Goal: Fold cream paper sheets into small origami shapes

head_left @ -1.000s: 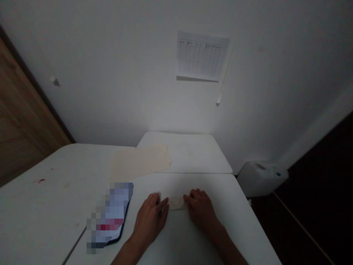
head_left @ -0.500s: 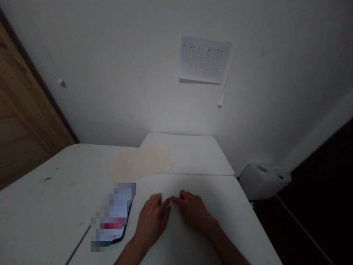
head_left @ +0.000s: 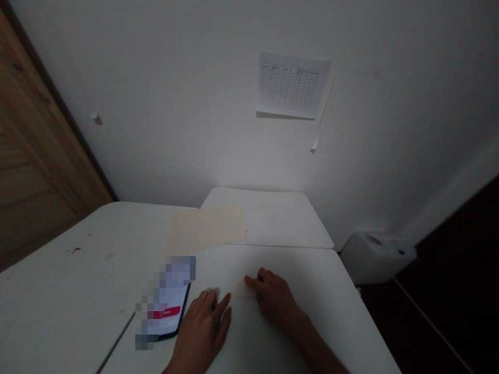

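Note:
A small, pale cream piece of paper (head_left: 242, 289) lies flat on the white table between my hands. My left hand (head_left: 203, 323) rests at its left side, index finger stretched out with the tip by the paper's left corner and the thumb apart. On the other side, my right hand (head_left: 276, 297) has its index finger extended, the tip at the paper's upper edge. Its remaining fingers are curled, and part of the paper is hidden under this hand. Neither hand has anything lifted.
A phone (head_left: 171, 304), partly blurred out, lies left of my left hand. Behind it is a larger cream sheet (head_left: 206, 226). A printed table sheet (head_left: 290, 85) hangs on the wall. A whitish plastic container (head_left: 370, 259) stands beyond the table's right edge.
My left hand has moved left and toward me, away from my right index fingertip. The small piece of paper now shows between the hands. My right hand has barely moved.

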Motion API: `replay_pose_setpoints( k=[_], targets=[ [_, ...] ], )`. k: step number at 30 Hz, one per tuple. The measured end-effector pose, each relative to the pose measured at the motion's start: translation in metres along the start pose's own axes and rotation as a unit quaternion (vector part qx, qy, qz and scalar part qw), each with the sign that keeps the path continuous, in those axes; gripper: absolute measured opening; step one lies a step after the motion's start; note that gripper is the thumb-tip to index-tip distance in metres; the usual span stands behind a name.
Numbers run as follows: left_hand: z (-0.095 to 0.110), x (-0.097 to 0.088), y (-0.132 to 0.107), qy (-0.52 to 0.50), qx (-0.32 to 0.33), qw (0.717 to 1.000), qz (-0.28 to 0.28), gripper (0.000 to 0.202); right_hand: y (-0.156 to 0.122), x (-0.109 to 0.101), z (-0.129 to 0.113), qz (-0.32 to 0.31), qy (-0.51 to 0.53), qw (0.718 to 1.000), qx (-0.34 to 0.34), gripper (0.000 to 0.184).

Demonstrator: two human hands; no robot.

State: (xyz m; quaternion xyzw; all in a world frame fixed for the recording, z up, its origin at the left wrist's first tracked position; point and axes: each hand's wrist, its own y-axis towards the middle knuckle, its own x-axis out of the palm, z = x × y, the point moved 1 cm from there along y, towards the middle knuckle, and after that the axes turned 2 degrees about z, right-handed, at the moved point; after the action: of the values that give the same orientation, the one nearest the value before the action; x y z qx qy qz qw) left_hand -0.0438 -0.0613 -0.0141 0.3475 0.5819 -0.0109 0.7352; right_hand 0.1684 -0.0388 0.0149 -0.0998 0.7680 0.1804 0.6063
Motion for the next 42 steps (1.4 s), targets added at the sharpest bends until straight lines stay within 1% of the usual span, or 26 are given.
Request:
replay_pose_setpoints(
  k=[6, 8, 10, 11, 13, 15, 16, 18, 21, 23, 26, 30, 33, 37, 42],
  targets=[
    [-0.001, 0.007, -0.005, 0.004, 0.002, 0.999, 0.034, 0.026, -0.009, 0.007, 0.004, 0.054, 0.042, 0.997, 0.019, 0.032],
    [-0.001, 0.01, -0.004, 0.005, 0.004, 0.999, 0.047, 0.025, -0.012, 0.009, 0.006, 0.073, 0.063, 0.995, 0.022, 0.027],
    [0.003, 0.012, 0.003, 0.003, 0.006, 0.999, 0.048, 0.02, -0.014, 0.011, 0.007, 0.091, 0.08, 0.992, 0.028, 0.024],
    [0.006, 0.012, 0.008, -0.004, 0.008, 0.999, 0.043, 0.019, -0.014, 0.011, 0.007, 0.099, 0.089, 0.991, 0.032, 0.022],
    [0.014, 0.013, 0.02, -0.043, 0.011, 0.999, 0.007, 0.021, -0.014, 0.013, 0.007, 0.112, 0.105, 0.987, 0.038, 0.021],
    [0.021, 0.014, 0.033, -0.094, 0.028, 0.995, -0.027, 0.036, -0.014, 0.013, 0.007, 0.121, 0.118, 0.985, 0.044, 0.02],
    [0.024, 0.014, 0.039, -0.107, 0.037, 0.993, -0.041, 0.038, -0.014, 0.014, 0.007, 0.123, 0.122, 0.984, 0.046, 0.02],
    [0.027, 0.015, 0.047, -0.122, 0.051, 0.989, -0.063, 0.034, -0.014, 0.013, 0.006, 0.125, 0.124, 0.983, 0.05, 0.02],
    [0.025, 0.016, 0.052, -0.137, 0.062, 0.986, -0.068, 0.026, -0.015, 0.012, 0.005, 0.117, 0.112, 0.986, 0.043, 0.021],
    [0.022, 0.016, 0.052, -0.149, 0.069, 0.984, -0.062, 0.026, -0.015, 0.01, 0.005, 0.105, 0.095, 0.989, 0.031, 0.025],
    [0.018, 0.018, 0.048, -0.159, 0.074, 0.983, -0.053, 0.03, -0.015, 0.01, 0.005, 0.084, 0.068, 0.994, 0.008, 0.036],
    [0.015, 0.024, 0.044, -0.15, 0.078, 0.985, -0.045, 0.032, -0.014, 0.009, 0.007, 0.063, 0.03, 0.997, -0.02, 0.044],
    [0.014, 0.029, 0.043, -0.128, 0.094, 0.986, -0.04, 0.033, -0.014, 0.009, 0.007, 0.05, 0.001, 0.998, -0.036, 0.043],
    [0.014, 0.032, 0.043, -0.112, 0.107, 0.987, -0.042, 0.034, -0.021, 0.014, 0.01, 0.054, -0.023, 0.998, -0.031, 0.038],
    [0.021, 0.028, 0.048, -0.117, 0.087, 0.989, -0.038, 0.028, -0.039, 0.023, 0.011, 0.075, -0.01, 0.997, -0.008, 0.039]
  ],
)
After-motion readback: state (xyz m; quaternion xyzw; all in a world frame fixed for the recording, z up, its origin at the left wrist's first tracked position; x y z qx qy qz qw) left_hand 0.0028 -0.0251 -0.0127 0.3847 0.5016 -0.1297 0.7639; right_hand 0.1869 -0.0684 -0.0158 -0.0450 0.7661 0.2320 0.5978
